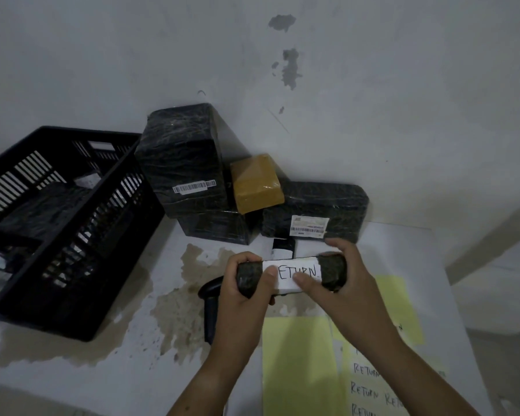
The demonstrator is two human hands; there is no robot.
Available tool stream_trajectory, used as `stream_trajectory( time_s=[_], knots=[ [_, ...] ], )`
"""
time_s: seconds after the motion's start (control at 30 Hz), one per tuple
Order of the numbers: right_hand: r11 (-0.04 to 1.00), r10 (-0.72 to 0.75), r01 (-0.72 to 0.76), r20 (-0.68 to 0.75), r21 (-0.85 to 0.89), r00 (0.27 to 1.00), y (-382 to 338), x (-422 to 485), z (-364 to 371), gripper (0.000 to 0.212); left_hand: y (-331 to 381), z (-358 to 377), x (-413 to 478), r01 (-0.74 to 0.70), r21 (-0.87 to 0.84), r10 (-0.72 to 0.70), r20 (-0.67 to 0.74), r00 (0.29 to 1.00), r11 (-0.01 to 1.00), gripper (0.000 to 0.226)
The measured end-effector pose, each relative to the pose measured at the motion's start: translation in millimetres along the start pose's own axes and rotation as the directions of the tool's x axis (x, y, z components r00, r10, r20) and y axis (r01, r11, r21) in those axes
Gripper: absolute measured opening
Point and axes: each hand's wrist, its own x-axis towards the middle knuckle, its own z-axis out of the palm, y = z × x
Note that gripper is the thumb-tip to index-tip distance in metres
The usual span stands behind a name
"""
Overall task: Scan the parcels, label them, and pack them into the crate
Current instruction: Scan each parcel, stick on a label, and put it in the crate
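Both hands hold a small black-wrapped parcel (332, 273) above the table. A white label reading RETURN (294, 276) lies across its front. My left hand (246, 292) grips the parcel's left end, thumb on the label's left edge. My right hand (339, 283) grips the right end, thumb pressing the label's lower edge. A black slatted crate (57, 265) stands at the left with dark parcels inside. A black handheld scanner (210, 307) lies on the table under my left hand, partly hidden.
Against the wall stand a tall black parcel with a barcode (183, 163), a yellow-brown parcel (257, 184) and a flat black parcel with a shipping label (315, 208). Yellow sheets with RETURN labels (370, 382) lie at the lower right. The white table (102, 370) is stained.
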Motion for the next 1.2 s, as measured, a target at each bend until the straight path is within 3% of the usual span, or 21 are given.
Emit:
stream_trajectory(
  time_s=[0.1,0.2,0.33,0.47,0.53,0.67,0.77,1.07,1.2],
  knots=[
    [0.997,-0.066,0.067,-0.023,0.047,0.998,4.0,-1.8,3.6,0.032,-1.7,-0.8,2.7,0.003,0.037,-0.001,-0.054,0.999,0.999,0.021],
    [0.995,-0.058,0.056,0.018,0.081,0.998,10.2,-0.3,1.1,0.009,-5.1,-3.8,2.1,0.041,-0.004,-0.041,-0.020,0.999,0.999,0.001],
    [0.986,-0.167,0.168,-0.023,0.022,0.986,10.3,2.1,-0.2,0.023,1.2,-6.1,-0.6,0.068,0.067,-0.070,0.017,0.997,0.995,0.008],
    [0.958,-0.287,0.287,0.064,0.003,0.956,6.1,5.3,-4.2,0.021,9.3,-17.2,7.8,-0.158,0.256,0.148,0.059,0.987,0.954,0.027],
    [0.954,-0.298,0.299,0.096,0.002,0.950,5.6,5.2,-7.0,0.017,10.8,-25.2,9.8,-0.282,0.342,0.251,0.133,0.959,0.896,0.021],
    [0.939,-0.333,0.341,0.125,-0.044,0.934,8.1,4.5,-11.6,0.017,9.7,-33.0,3.2,-0.281,0.344,0.177,0.304,0.936,0.896,0.018],
    [0.953,-0.300,0.304,0.159,-0.003,0.941,13.5,2.8,-10.4,0.014,4.1,-38.4,0.3,-0.272,0.381,0.154,0.313,0.937,0.884,0.016],
    [0.957,-0.288,0.281,0.107,0.074,0.952,4.3,3.4,17.1,0.015,21.6,-75.4,24.8,-0.476,0.482,0.256,0.453,0.854,0.735,0.031],
    [0.977,-0.207,0.195,0.147,0.092,0.967,-10.1,-0.1,36.3,0.035,29.4,-107.2,35.5,-0.508,0.487,0.274,0.474,0.837,0.710,0.040]
  ],
)
